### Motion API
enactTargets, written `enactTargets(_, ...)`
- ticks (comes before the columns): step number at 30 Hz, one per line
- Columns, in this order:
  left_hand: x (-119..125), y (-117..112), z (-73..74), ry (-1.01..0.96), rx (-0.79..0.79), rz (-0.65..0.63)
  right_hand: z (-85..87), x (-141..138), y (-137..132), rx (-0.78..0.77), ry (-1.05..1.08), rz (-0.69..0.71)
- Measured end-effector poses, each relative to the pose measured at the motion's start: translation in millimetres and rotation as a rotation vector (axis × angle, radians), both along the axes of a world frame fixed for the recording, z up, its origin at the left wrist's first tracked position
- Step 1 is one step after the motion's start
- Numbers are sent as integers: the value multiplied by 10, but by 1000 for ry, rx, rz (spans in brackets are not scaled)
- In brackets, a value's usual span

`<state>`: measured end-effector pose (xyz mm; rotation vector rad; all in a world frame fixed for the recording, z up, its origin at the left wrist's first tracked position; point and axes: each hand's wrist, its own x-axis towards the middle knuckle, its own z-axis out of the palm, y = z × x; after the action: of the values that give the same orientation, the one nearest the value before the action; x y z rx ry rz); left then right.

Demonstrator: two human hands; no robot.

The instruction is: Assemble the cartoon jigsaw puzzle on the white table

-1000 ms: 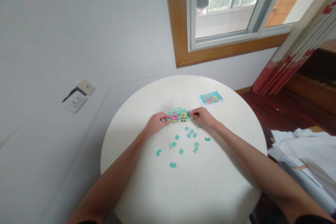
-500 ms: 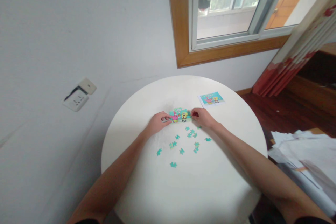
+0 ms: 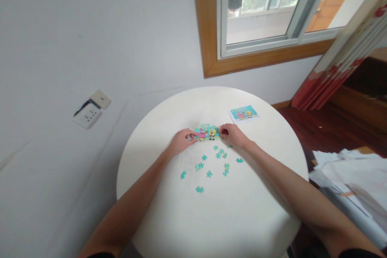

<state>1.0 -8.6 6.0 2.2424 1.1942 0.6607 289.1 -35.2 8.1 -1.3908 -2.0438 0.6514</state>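
A partly joined jigsaw puzzle [image 3: 207, 132] with a pink figure and a yellow figure lies flat on the white round table [image 3: 169, 217]. At its left edge my left hand [image 3: 182, 141] has thumb and forefinger closed on the puzzle's border. My right hand [image 3: 233, 134] pinches at the right edge, its fingertips on a teal puzzle piece [image 3: 217, 130] that they partly cover. Several loose teal pieces are scattered nearer to me, among them one at the front [image 3: 200, 189] and one at the left [image 3: 183, 175].
A picture card [image 3: 244, 113] with the same figures lies at the table's back right. The wall with a socket [image 3: 87, 115] stands left of the table, and a window [image 3: 263, 8] is beyond it. Papers [image 3: 350, 177] are stacked low at the right, near a red and white curtain [image 3: 323, 84].
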Motion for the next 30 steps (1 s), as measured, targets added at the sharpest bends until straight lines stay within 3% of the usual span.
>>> enactTargets(5, -8, -3, -14, -3, -3, 0, 246, 166, -87, -31, -132, 0)
enactTargets(9, -11, -5, -34, -35, -11, 0, 485, 317, -342, -213, -418, 80)
enactTargets(13, -18, -3, -42, -26, -11, 13, 601, 235, -630, -318, -655, 142)
enactTargets(19, -17, -6, -11, 16, -2, 9, 618, -32, -784, -276, -851, 173)
enactTargets(30, 5, -21, 26, 1, -8, 18, 493, 72, -614, -286, -780, 162)
